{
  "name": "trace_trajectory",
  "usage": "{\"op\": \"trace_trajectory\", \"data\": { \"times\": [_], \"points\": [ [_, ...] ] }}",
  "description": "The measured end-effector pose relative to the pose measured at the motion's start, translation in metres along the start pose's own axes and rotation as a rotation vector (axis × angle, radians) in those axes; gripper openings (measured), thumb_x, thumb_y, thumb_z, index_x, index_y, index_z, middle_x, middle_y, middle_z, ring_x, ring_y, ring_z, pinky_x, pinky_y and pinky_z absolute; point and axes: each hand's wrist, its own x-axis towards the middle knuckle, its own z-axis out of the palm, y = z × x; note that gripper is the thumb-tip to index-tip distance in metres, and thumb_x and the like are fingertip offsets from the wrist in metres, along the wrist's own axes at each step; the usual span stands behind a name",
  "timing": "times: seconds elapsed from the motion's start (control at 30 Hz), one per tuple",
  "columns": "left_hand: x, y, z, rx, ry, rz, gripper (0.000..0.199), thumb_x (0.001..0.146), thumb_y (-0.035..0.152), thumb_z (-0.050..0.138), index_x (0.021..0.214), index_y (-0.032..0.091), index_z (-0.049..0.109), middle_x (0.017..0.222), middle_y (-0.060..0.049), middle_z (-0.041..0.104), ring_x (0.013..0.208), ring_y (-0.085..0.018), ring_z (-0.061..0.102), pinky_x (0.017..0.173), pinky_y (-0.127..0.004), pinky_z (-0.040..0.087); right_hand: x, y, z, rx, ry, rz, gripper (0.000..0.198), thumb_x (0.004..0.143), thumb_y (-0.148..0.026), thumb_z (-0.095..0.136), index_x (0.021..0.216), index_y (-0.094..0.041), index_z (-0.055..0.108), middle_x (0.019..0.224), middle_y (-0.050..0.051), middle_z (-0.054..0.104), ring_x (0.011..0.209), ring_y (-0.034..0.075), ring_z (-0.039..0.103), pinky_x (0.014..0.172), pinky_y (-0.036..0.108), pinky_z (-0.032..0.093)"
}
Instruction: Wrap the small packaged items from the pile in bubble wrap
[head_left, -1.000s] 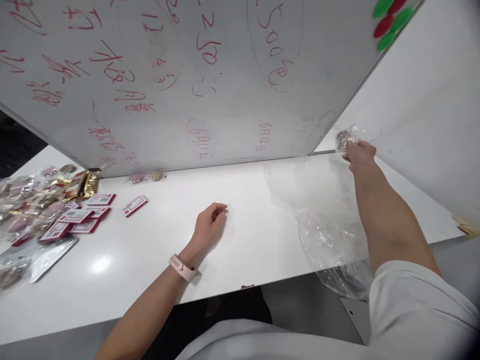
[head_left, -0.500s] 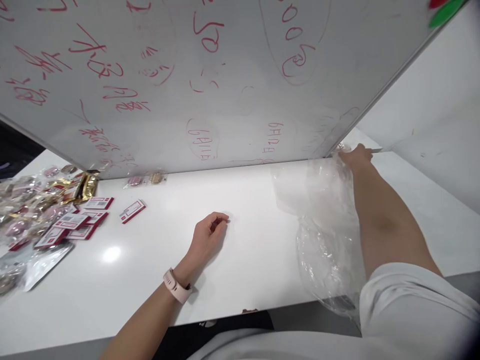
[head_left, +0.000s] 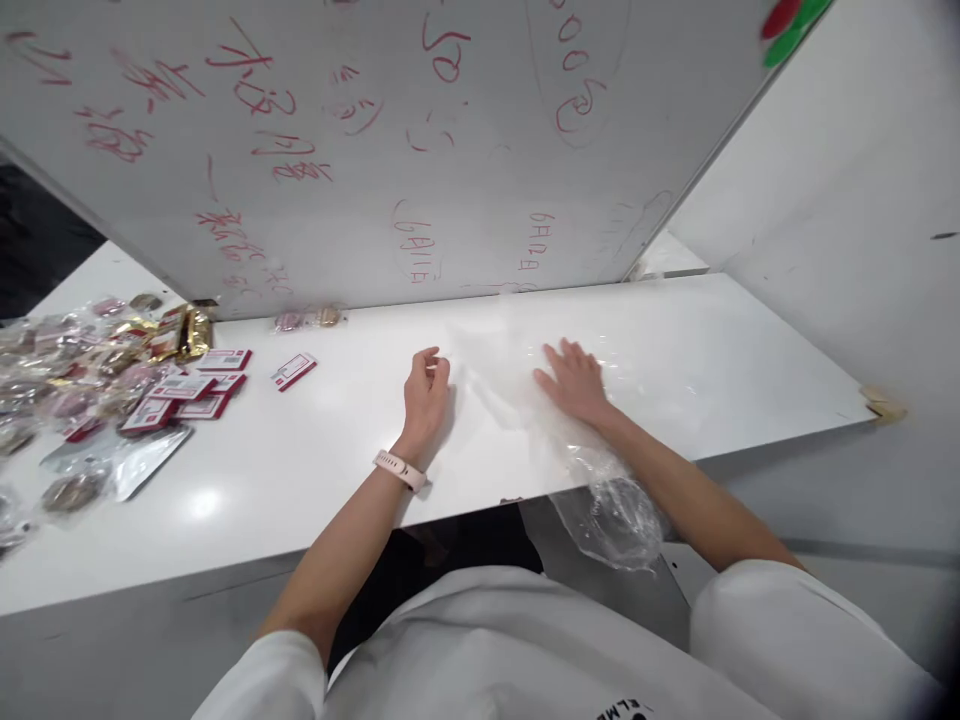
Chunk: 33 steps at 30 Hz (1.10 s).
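My right hand (head_left: pixel 576 382) lies flat with its fingers spread on a thin, clear plastic bag or sheet (head_left: pixel 510 375). The plastic is spread over the white table, and its crumpled end (head_left: pixel 615 520) hangs over the front edge. To the left, my left hand (head_left: pixel 427 395) rests on the table with loosely curled fingers, a gap by the thumb, and nothing visible in it. It is close to the plastic's left edge; I cannot tell whether they touch. A pale pink band (head_left: pixel 401 470) circles the left wrist.
A whiteboard (head_left: pixel 480 180) with red writing stands along the table's back. At left are a heap of small wrapped packets (head_left: pixel 75 380), red-and-white boxes (head_left: pixel 187 390), a silver pouch (head_left: pixel 154 460) and one separate box (head_left: pixel 294 371). Two small packets (head_left: pixel 307 319) lie by the board.
My right hand has come from the far right by the board's end to the middle, now flat on the plastic. The plastic has shifted left. The view has also moved.
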Motion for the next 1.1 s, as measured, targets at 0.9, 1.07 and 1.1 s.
{"op": "trace_trajectory", "data": {
  "times": [0.9,1.07,1.1],
  "points": [
    [-0.051,-0.041,-0.209,0.656,0.311,-0.056,0.049,0.081,0.01,0.055,0.129,0.018,0.059,0.096,-0.011,0.064,0.099,-0.029,0.06,0.092,-0.042,0.045,-0.065,-0.014,-0.038,-0.102,-0.089,-0.566,0.05,0.093,-0.054,0.043,0.132,-0.031,0.063,0.154,0.004,0.044,0.144,0.032,0.037,0.114,0.056,0.032],
    [-0.013,-0.031,-0.206,0.864,0.228,0.084,0.036,0.09,0.013,0.049,0.125,0.015,0.056,0.127,-0.018,0.055,0.125,-0.032,0.045,0.106,-0.044,0.035,-0.076,-0.076,-0.062,0.099,0.154,-0.62,0.046,0.097,-0.052,0.038,0.113,-0.024,0.072,0.14,0.011,0.058,0.137,0.033,0.045,0.111,0.055,0.036],
    [-0.001,-0.029,-0.202,0.885,0.173,0.094,0.037,0.089,0.012,0.05,0.126,0.015,0.055,0.129,-0.018,0.055,0.126,-0.032,0.044,0.107,-0.044,0.034,-0.079,-0.101,-0.056,0.168,0.137,-0.683,0.045,0.099,-0.05,0.037,0.116,-0.025,0.07,0.138,0.009,0.06,0.135,0.031,0.047,0.111,0.054,0.037]
  ]
}}
